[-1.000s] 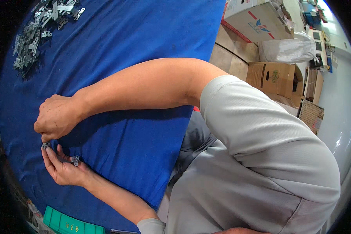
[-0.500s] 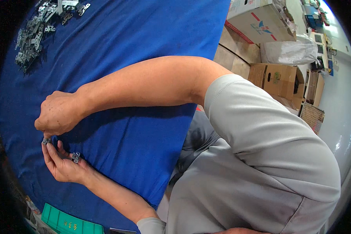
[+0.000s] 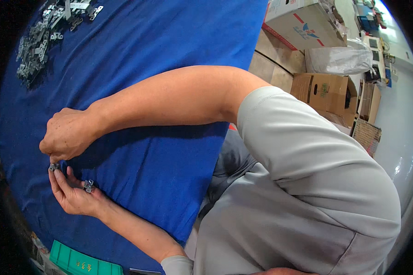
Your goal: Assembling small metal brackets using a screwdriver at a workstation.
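Note:
My left hand (image 3: 78,200) is turned palm up, its fingertips pinching a small grey metal part (image 3: 54,167). A second small silver metal bracket-like part (image 3: 88,185) rests at its palm, beside the curled fingers. My right hand (image 3: 68,135) is closed just above the left fingertips. Its own fingertips meet the small grey part from above, but the knuckles hide most of that grip. Both hands are over the blue cloth (image 3: 170,165). A heap of loose metal brackets (image 3: 36,50) lies at the upper left of the cloth.
A green plastic bin (image 3: 80,261) stands at the lower left, past the cloth's edge. To the right, beyond the table edge, are a white carton (image 3: 303,27), a white sack (image 3: 339,59) and an opened brown carton (image 3: 328,94) on the floor.
Both hands keep almost the same place and hold. The small part at the fingertips shows slightly more, and the whole view has shifted a little.

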The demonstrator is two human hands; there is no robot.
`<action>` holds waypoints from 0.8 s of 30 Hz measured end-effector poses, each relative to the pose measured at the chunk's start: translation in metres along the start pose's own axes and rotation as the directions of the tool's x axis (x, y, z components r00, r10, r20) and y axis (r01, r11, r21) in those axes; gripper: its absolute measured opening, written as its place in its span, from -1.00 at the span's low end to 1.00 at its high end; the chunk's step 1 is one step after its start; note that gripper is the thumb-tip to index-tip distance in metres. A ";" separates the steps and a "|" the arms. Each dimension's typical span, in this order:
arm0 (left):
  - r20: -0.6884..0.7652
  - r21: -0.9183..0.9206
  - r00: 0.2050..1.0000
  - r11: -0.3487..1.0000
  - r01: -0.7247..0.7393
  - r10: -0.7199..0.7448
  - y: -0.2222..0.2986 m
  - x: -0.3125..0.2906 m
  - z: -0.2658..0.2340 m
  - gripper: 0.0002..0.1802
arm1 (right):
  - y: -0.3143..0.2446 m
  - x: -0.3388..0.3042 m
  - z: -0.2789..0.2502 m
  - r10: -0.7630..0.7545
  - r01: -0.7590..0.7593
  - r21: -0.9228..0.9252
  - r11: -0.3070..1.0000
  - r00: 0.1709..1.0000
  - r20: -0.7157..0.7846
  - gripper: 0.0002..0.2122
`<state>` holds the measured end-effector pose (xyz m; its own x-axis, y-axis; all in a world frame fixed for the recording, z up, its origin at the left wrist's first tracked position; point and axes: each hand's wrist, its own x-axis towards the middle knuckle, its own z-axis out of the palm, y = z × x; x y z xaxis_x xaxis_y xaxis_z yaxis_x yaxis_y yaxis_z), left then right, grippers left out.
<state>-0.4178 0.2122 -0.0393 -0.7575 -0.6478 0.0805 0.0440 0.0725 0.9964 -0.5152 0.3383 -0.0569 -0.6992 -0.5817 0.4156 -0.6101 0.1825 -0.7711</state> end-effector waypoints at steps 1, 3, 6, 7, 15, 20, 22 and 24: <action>-0.006 0.027 1.000 1.000 -0.006 0.006 0.000 -0.001 0.000 -0.74 | 0.001 0.000 -0.001 0.007 -0.007 -0.008 1.000 1.000 0.003 -0.75; -0.011 0.043 1.000 0.999 -0.002 0.003 0.001 0.001 -0.005 -0.74 | -0.001 0.004 0.004 0.001 0.001 -0.055 0.998 0.999 0.033 -0.75; -0.040 0.073 0.999 0.997 0.028 -0.025 0.006 0.003 -0.009 -0.70 | -0.008 0.006 0.006 0.040 -0.040 -0.028 0.999 0.999 0.026 -0.74; -0.051 0.054 0.998 0.998 0.032 -0.029 0.008 0.001 -0.007 -0.70 | -0.010 0.004 0.003 0.053 -0.052 -0.017 0.998 0.998 0.036 -0.74; 0.015 0.096 0.996 0.991 0.090 -0.092 0.007 0.001 -0.006 -0.65 | -0.013 -0.002 0.000 0.006 -0.008 -0.049 0.999 0.999 -0.043 -0.74; 0.015 0.083 0.996 0.992 0.092 -0.093 0.012 -0.006 -0.004 -0.69 | -0.014 -0.003 -0.003 0.004 -0.004 -0.012 1.000 1.000 -0.023 -0.78; 0.011 0.081 0.996 0.993 0.087 -0.088 0.011 -0.005 -0.003 -0.69 | -0.014 -0.004 -0.004 0.008 -0.008 0.011 1.000 1.000 -0.023 -0.80; 0.006 0.090 0.996 0.992 0.091 -0.092 0.008 -0.004 0.000 -0.69 | -0.011 -0.005 -0.005 -0.006 0.008 0.029 1.000 0.997 -0.079 -0.83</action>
<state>-0.4139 0.2154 -0.0320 -0.7625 -0.6468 -0.0116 -0.0838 0.0809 0.9932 -0.5064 0.3427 -0.0481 -0.7226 -0.5186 0.4570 -0.6049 0.1544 -0.7812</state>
